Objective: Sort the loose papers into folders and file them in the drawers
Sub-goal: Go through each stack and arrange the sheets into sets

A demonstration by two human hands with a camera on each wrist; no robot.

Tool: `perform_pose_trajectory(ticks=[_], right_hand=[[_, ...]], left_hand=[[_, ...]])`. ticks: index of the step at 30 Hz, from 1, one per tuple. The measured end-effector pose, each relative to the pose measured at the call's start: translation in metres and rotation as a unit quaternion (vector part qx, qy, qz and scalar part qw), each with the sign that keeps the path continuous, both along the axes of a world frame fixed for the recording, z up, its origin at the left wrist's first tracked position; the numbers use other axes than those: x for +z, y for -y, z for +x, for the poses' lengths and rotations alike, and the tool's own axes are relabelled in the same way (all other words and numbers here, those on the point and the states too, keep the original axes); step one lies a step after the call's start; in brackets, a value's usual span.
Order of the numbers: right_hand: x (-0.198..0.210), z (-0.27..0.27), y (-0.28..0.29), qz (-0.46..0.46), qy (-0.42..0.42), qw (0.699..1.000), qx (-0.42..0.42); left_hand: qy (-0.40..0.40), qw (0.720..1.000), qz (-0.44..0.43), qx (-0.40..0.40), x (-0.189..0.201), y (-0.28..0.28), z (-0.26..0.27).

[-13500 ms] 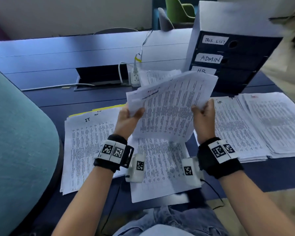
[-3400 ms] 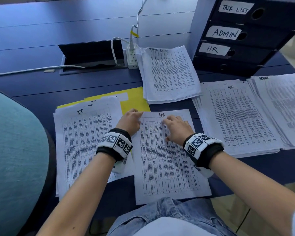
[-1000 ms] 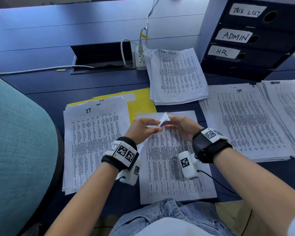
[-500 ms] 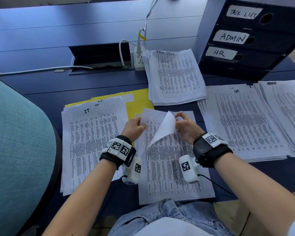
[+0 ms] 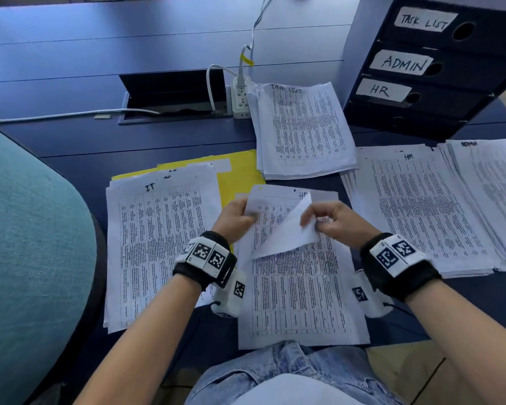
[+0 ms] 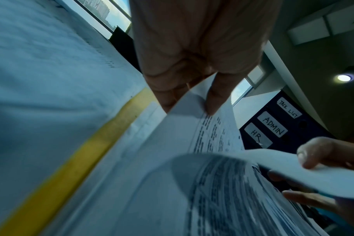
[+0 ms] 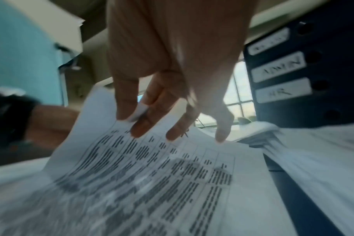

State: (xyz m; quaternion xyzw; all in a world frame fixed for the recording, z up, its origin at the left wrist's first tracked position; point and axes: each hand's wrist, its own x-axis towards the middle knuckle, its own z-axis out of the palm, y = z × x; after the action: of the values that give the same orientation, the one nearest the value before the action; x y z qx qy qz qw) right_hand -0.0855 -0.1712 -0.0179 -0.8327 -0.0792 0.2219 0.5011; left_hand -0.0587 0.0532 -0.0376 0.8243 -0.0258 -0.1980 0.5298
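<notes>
Both forearms forward, left hand (image 5: 236,220) and right hand (image 5: 335,223) close together, fingers (image 7: 138,126) curled, pinching

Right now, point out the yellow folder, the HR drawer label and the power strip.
yellow folder (image 5: 243,173), head view, bare right part beside the IT stack.
HR drawer label (image 5: 381,90), head view, middle of the white label.
power strip (image 5: 240,100), head view, socket face.

Both hands — left hand (image 5: 235,219), right hand (image 5: 335,222) — peel the top sheet (image 5: 287,232) (corner folded back).
</notes>
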Motion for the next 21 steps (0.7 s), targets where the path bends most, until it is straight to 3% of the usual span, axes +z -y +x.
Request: perform_pose_trajectory(ticks=[5,9,13,15,17,19,21], right_hand=[[-0.001,-0.014,-0.004,-0.164,0.168,0.971,-0.046],[-0.007,-0.009,-0.016,-0.18,0.288,0.939,-0.047],[-0.004,0.0,-0.024,-0.145,0.23,0.96,-0.061],[-0.005,-0.002,-0.028,-0.185,0.321,0.928,0.027],[-0.011,-0.007,-0.03,-0.225,0.382,0.889,0.114],[-0.017,-0.012,-0.034,-0.247,0.377,0.88,0.149],[-0.019,-0.02,-0.037,-0.269,0.35,0.884,0.156]], left_hand=[[-0.001,1.0,-0.023,-0.008,-0.002,-0.003,0.003],[-0.077,0.992,-0.088,-0.055,0.001,0.001,0.002],[-0.135,0.975,-0.176,0.014,0.016,0.001,0.006],[-0.106,0.987,-0.119,-0.011,0.018,-0.001,0.016],[-0.049,0.998,0.023,-0.014,0.009,-0.005,0.028],[-0.006,0.981,0.192,-0.035,-0.003,-0.009,0.038],[-0.007,0.953,0.293,-0.072,-0.01,-0.009,0.04]])
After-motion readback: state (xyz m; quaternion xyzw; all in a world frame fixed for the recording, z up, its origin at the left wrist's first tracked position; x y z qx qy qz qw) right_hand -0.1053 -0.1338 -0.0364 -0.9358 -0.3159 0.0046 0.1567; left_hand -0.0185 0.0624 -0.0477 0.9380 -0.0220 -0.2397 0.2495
